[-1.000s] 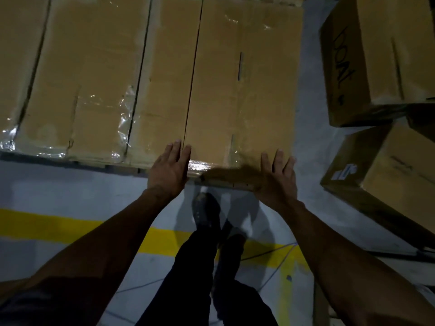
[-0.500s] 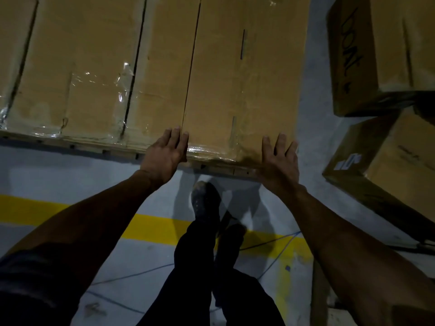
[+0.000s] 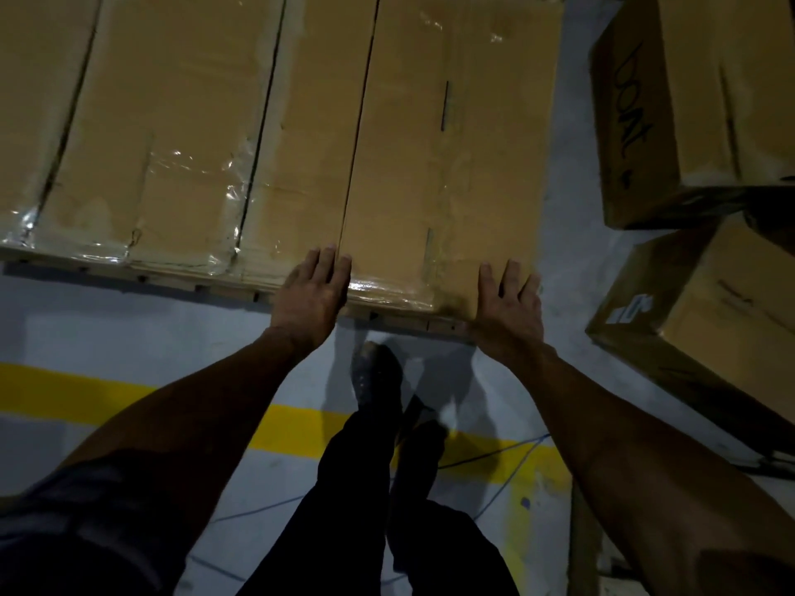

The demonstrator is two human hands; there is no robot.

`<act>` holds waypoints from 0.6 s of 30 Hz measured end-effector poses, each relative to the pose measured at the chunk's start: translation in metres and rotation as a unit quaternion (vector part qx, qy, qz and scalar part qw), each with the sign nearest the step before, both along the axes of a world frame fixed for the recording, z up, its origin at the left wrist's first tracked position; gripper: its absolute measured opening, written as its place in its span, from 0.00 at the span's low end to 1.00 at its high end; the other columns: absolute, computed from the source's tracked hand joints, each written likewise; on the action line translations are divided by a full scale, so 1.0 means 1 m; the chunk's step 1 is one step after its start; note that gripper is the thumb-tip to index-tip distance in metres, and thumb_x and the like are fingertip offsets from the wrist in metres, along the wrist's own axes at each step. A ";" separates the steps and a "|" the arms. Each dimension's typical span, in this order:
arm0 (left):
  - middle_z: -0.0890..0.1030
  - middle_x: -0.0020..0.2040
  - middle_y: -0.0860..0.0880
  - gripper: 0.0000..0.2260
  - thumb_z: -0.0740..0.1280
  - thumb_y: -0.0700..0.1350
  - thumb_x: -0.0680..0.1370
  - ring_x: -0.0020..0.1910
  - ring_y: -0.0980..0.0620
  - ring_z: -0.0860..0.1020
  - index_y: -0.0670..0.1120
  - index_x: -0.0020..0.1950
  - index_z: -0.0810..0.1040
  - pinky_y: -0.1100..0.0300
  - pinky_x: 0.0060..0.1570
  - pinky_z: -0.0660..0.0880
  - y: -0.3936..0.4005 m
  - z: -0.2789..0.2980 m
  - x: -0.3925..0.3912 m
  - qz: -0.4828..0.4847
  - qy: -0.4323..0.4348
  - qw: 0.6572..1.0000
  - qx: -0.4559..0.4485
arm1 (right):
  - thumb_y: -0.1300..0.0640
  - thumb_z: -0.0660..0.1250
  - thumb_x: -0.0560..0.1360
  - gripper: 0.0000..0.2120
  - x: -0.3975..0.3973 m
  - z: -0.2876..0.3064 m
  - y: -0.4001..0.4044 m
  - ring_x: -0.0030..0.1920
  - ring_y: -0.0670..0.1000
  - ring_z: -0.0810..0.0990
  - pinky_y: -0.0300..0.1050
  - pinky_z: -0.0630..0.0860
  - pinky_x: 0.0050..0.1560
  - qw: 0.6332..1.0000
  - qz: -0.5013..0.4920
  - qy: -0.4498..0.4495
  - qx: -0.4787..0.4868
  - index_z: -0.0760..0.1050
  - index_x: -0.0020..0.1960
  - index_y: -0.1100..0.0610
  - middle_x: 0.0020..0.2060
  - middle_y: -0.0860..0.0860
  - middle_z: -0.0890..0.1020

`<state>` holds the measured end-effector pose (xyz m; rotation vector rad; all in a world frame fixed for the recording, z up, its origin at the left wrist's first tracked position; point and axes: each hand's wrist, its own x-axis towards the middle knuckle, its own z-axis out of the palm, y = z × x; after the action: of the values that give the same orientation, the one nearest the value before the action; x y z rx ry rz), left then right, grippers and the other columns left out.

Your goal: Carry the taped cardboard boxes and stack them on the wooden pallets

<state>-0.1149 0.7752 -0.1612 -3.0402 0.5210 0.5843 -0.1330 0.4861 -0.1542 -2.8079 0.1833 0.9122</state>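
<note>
Hands lie flat with straight fingers on the near edge of the rightmost taped box (image 3: 447, 174): the left hand (image 3: 312, 294) presses at its near left corner, just at the seam with the next box, and the right hand (image 3: 507, 307) presses at its near right corner, fingers spread a little. Neither hand is curled around anything; both only push against the cardboard. This box lies flat on the wooden pallet (image 3: 223, 288), whose pale edge shows just under the near side of the box and to the left of it. To the left of this box, three more taped boxes (image 3: 172, 135) lie side by side on the same pallet, touching each other, with shiny clear tape on their near ends. To the right of the box, apart from it across a strip of grey floor (image 3: 568, 234), stand two other cardboard boxes (image 3: 697, 96), the farther one with handwriting on its side. Nearer than the box, between the two forearms, the dark trousers and shoe (image 3: 378, 376) of the person are seen above a yellow floor line (image 3: 297, 423).
</note>
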 end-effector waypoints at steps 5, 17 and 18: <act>0.52 0.79 0.42 0.29 0.59 0.51 0.81 0.78 0.39 0.50 0.44 0.78 0.53 0.43 0.74 0.58 -0.025 0.034 -0.016 0.137 0.112 0.984 0.002 | 0.52 0.63 0.79 0.30 -0.029 0.028 0.008 0.72 0.69 0.58 0.65 0.65 0.70 0.999 -0.016 0.008 0.050 0.55 0.77 0.57 0.74 0.66 0.57; 0.62 0.76 0.38 0.27 0.57 0.52 0.82 0.76 0.39 0.57 0.41 0.77 0.59 0.47 0.72 0.61 -0.040 0.190 -0.121 0.245 0.134 0.958 -0.061 | 0.44 0.60 0.81 0.30 -0.154 0.189 0.012 0.74 0.59 0.63 0.52 0.62 0.73 0.984 -0.137 0.014 0.113 0.61 0.78 0.57 0.75 0.58 0.67; 0.64 0.74 0.37 0.25 0.57 0.51 0.82 0.74 0.39 0.59 0.40 0.76 0.61 0.47 0.70 0.63 -0.038 0.203 -0.132 0.249 0.121 0.958 -0.073 | 0.44 0.60 0.81 0.30 -0.159 0.203 0.012 0.74 0.59 0.64 0.53 0.63 0.73 0.983 -0.137 0.011 0.119 0.61 0.78 0.57 0.75 0.57 0.67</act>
<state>-0.2465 0.7373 0.0417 -3.2637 -0.2343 0.9769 -0.2922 0.4981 0.0484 -2.4760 0.4234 0.8389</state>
